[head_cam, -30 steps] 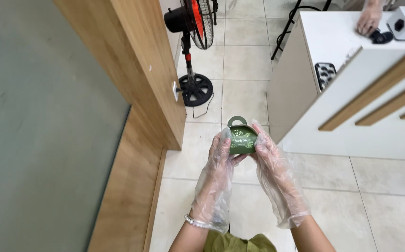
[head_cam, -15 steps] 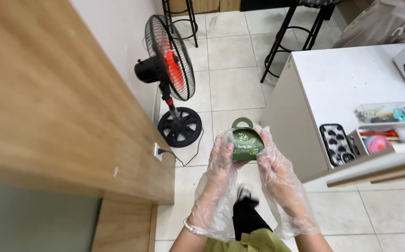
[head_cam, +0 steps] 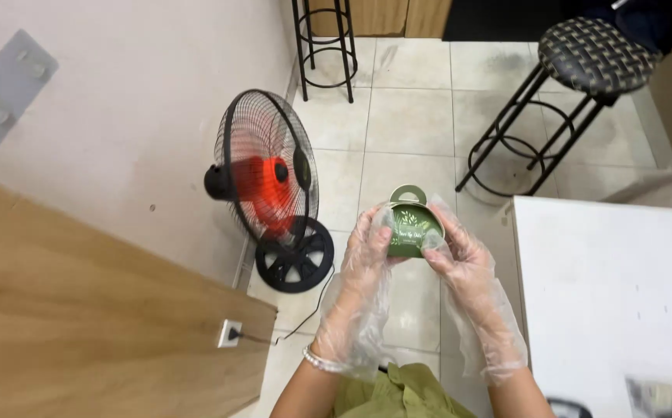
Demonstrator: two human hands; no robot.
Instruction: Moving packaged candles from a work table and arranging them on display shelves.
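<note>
A small round green box (head_cam: 411,223) with a loop handle on top and a pale leaf print sits between both my hands at chest height. My left hand (head_cam: 367,251), in a clear plastic glove, grips its left side. My right hand (head_cam: 459,255), also gloved, grips its right side with the fingertips on the front. A bead bracelet shows on my left wrist.
A black standing fan (head_cam: 270,186) with red blades spins by the wall on the left. A wooden counter (head_cam: 80,325) with a wall socket fills the lower left. A white table (head_cam: 614,294) is at the right. Two black stools (head_cam: 576,77) stand on the tiled floor.
The view has swung upward and forward, bringing the fan closer to centre and the stools into sight. Both hands keep the green box, held slightly higher.
</note>
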